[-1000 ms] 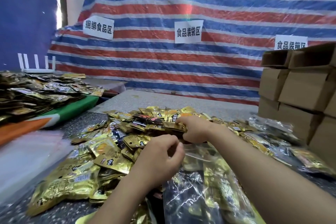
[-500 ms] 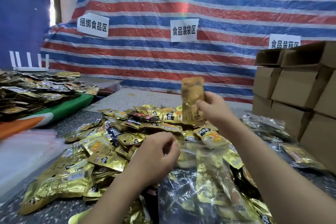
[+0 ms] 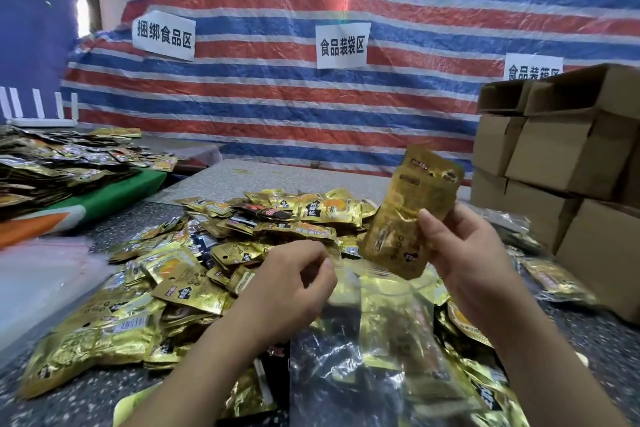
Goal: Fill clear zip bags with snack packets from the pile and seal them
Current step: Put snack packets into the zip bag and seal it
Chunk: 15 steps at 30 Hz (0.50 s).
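A pile of gold snack packets (image 3: 214,260) covers the speckled table in front of me. My right hand (image 3: 464,253) grips a small stack of gold packets (image 3: 408,211), held upright and tilted above the mouth of a clear zip bag (image 3: 367,350). The bag lies open toward the pile and holds several packets. My left hand (image 3: 294,284) pinches the left edge of the bag's mouth, fingers curled.
Stacked cardboard boxes (image 3: 561,163) stand at the right. Filled clear bags (image 3: 550,277) lie in front of them. A stack of empty clear bags (image 3: 41,274) sits at the left, with another packet heap (image 3: 52,166) on a green cloth behind. A striped tarp hangs at the back.
My right hand took packets off the pile, lifted them, then brought them down and toward me over the bag's mouth. My left hand kept its hold on the bag.
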Motion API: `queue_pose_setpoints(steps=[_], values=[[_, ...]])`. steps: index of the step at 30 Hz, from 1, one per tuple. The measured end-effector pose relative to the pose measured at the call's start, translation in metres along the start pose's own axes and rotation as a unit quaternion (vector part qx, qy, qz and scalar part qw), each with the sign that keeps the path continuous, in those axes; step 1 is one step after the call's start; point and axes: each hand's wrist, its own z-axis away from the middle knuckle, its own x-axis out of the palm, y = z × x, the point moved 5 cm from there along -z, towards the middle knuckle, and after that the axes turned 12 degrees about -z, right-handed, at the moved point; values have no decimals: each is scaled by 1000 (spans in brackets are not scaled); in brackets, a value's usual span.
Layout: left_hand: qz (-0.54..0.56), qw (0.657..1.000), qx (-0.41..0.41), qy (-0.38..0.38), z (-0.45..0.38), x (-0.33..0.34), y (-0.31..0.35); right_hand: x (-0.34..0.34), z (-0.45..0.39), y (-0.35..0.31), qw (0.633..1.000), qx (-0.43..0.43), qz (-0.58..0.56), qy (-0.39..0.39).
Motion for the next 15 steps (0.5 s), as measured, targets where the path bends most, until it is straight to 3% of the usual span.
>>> queue_pose_setpoints(steps=[6,12,15], values=[[9,1000,10,-2,-2,-2,10,5,15,-1,987,-26,133,-86],[40,999,22,-12,3,2,17,4,21,-4,993,-79,59,-68],[53,998,18,-13,3,1,19,2,22,-3,990,-55,98,-83]])
